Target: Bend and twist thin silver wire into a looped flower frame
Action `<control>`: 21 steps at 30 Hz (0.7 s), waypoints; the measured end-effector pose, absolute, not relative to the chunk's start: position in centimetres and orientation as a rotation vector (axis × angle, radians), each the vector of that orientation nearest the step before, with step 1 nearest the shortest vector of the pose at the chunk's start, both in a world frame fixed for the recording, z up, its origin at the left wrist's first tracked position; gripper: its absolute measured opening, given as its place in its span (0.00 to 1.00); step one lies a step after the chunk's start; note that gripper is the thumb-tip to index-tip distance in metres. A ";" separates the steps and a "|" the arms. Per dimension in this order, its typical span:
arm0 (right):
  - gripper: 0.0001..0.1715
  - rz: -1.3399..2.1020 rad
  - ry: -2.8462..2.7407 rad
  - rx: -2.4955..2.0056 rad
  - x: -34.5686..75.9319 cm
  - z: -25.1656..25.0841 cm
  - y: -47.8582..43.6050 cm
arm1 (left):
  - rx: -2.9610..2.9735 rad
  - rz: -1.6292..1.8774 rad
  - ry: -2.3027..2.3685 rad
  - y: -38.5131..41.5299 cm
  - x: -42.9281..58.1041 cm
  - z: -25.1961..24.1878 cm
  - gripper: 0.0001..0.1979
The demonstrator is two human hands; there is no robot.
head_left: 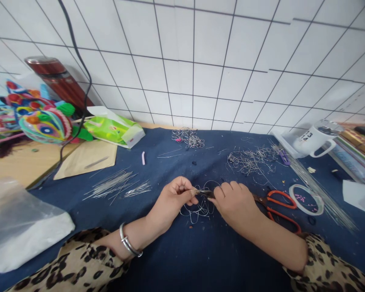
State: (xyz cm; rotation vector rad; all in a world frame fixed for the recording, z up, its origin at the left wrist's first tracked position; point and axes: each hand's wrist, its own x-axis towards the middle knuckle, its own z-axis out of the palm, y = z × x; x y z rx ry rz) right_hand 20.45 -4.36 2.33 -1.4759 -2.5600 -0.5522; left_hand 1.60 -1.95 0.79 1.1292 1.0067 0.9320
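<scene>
My left hand (174, 198) pinches thin silvery wire between thumb and forefinger, near the middle of the cloth. Wrapped round the grips of dark pliers (209, 194) is my right hand (235, 205); most of the handle is hidden in the palm. The pliers' jaws point left and meet the wire at my left fingertips. Around and below both hands spreads a loose tangle of bent wire (199, 210). Just right of my right hand lies a pair of scissors (281, 200) with orange handles, its blades partly behind the hand.
Straight wires (114, 184) lie on the left. Wire tangles (251, 160) sit at the back and right. A white mug (313, 140), a clear ring-shaped dish (307, 199) with pink beads, a plastic bag (27, 227), a green packet (114, 129) and a red flask (61, 81) stand around.
</scene>
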 end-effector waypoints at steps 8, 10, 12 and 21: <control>0.14 -0.608 -2.554 -1.504 20.4 2.4 -4.3 | 1.086 0.951 1.000 -1.9 1.8 0.5 0.04; 0.13 -0.624 -2.554 -1.517 20.3 2.4 -4.3 | 1.066 0.972 1.007 -1.9 2.0 0.5 0.04; 0.12 -0.651 -2.546 -1.530 20.1 2.4 -4.3 | 1.041 0.995 1.009 -2.0 2.1 0.5 0.04; 0.06 -0.665 -2.514 -1.613 19.8 1.9 -4.3 | 0.952 1.071 0.988 -2.4 2.6 0.6 0.05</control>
